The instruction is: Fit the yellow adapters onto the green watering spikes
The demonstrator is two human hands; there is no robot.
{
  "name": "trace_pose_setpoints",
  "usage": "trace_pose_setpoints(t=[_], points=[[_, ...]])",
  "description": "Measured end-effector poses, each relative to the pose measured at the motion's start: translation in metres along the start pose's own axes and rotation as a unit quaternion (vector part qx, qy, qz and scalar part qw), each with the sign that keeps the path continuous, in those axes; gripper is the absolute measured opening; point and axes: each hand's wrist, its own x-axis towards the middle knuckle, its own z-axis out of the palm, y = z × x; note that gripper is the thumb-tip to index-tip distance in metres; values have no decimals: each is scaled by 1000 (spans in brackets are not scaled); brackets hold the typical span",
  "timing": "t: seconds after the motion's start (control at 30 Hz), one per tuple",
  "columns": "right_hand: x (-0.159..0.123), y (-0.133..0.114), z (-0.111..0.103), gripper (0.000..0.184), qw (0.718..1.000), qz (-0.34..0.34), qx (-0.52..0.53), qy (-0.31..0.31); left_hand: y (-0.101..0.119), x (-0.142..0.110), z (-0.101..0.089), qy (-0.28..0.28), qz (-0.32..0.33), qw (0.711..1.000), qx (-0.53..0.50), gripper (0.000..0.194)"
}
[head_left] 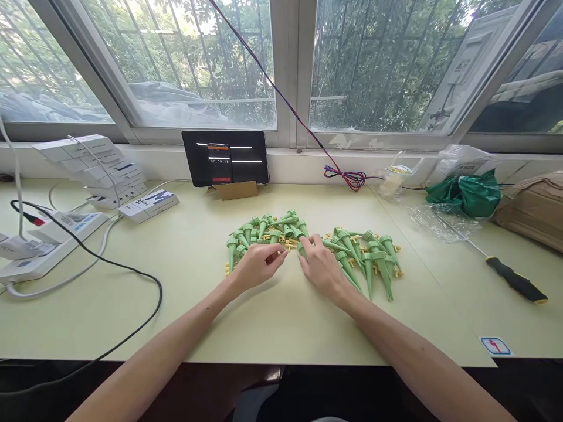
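My left hand [258, 264] is closed in a pinch at the front of the left pile, with a small yellow plastic valve [289, 248] at its fingertips. Just right of it, my right hand [322, 265] is curled around a green plastic watering spike [301, 248], its ribbed cap turned toward the left hand. Most of that spike is hidden under the palm. Behind the left hand lies a pile of green spikes [241, 237] mixed with loose yellow valves. Right of my right hand is a second group of green spikes [368, 272], several with yellow pieces at their caps.
A tablet [253, 167] with a timer display leans at the back. White boxes [109, 173], a power strip [61, 246] and a black cable [132, 268] are on the left. To the right are a screwdriver [516, 280], a green bag [475, 194] and a cardboard box [536, 205].
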Motion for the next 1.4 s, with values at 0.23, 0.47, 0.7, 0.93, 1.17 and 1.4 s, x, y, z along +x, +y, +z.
trace_pose_setpoints(t=[0.23,0.47,0.7,0.93,1.17,1.4], points=[[0,0,2,23,1000,-9,18,-3,-1,1,0,-6,-17,1000,20,25],[1,1,4,24,1000,6,24,-6,-8,3,1,56,-71,994,62,14],[2,1,3,31,1000,11,-12,-3,-7,2,5,-11,-102,989,111,41],[2,-3,3,29,1000,-4,-8,6,-9,3,6,-25,-113,987,111,40],[-1,-7,2,24,999,-29,9,14,-10,3,6,5,-92,993,77,33],[-2,-7,2,24,998,-50,46,17,-11,4,7,32,-95,993,56,28]])
